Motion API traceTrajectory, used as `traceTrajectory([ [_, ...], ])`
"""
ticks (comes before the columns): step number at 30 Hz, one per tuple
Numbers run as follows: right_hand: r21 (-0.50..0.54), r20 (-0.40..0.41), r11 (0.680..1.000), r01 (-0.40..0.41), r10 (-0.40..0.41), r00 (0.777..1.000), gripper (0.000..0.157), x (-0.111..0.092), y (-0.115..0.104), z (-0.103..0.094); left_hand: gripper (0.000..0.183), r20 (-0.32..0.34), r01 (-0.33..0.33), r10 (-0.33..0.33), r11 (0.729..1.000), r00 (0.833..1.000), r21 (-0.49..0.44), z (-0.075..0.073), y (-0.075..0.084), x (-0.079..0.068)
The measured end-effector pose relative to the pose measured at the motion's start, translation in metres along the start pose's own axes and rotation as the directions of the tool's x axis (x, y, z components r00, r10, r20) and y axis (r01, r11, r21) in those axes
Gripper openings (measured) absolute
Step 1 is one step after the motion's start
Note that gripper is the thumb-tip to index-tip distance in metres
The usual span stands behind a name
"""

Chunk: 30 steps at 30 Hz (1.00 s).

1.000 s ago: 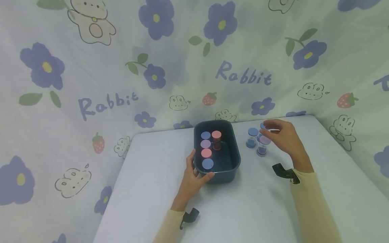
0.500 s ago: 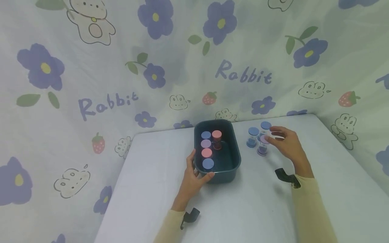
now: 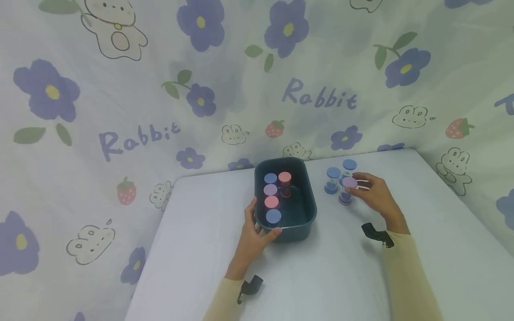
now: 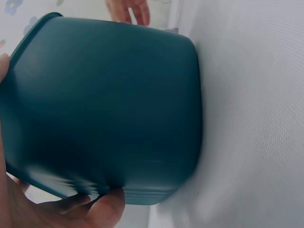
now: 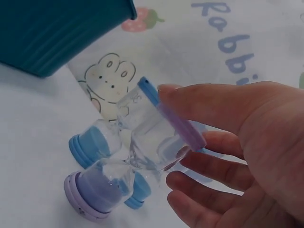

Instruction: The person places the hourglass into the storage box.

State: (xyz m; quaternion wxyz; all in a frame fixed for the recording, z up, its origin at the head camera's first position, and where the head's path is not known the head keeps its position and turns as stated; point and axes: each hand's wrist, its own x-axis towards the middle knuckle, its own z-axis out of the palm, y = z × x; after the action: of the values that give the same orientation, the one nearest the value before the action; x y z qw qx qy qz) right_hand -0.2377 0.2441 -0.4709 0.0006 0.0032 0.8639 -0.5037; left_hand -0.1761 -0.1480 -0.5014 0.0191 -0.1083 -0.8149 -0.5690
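Observation:
My left hand (image 3: 252,238) grips the near left corner of a dark teal plastic bin (image 3: 297,234), thumb at the near rim and fingers along the left wall. Inside the bin stand several sand timers with blue, purple and pink caps, among them a pink sand timer (image 3: 284,178). My right hand (image 3: 375,194) pinches a purple sand timer (image 5: 102,190) near its upper cap, thumb on one side and fingers on the other. The timer stands upright on the table. Two blue sand timers (image 3: 333,173) stand right behind it, partly overlapped in the right wrist view.
A white table (image 3: 201,223) carries everything. Behind it hangs a pale cloth (image 3: 241,80) printed with flowers, rabbits and lettering. The bin's left side holds a row of timers; its right side shows bare floor. Each wrist wears a black strap mount (image 3: 375,234).
My right hand has come down and nearer from over the blue timers to the purple sand timer and now pinches it. The left hand stays on the bin. The head view shifts slightly.

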Motion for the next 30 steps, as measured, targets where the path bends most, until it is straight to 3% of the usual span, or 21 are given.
traceTrajectory([
  [18, 0.024, -0.053, 1.0, 0.001, 0.0, 0.999, 0.07, 0.003, 0.014, 0.009, 0.107, -0.001, 0.007, -0.007, 1.0, 1.0, -0.014, 0.0, -0.003, -0.002],
  [30, 0.034, -0.08, 0.999, 0.042, -0.04, 0.996, 0.063, -0.002, -0.005, 0.009, 0.106, 0.011, -0.012, 0.012, 1.0, 1.0, -0.011, 0.0, -0.004, 0.001],
])
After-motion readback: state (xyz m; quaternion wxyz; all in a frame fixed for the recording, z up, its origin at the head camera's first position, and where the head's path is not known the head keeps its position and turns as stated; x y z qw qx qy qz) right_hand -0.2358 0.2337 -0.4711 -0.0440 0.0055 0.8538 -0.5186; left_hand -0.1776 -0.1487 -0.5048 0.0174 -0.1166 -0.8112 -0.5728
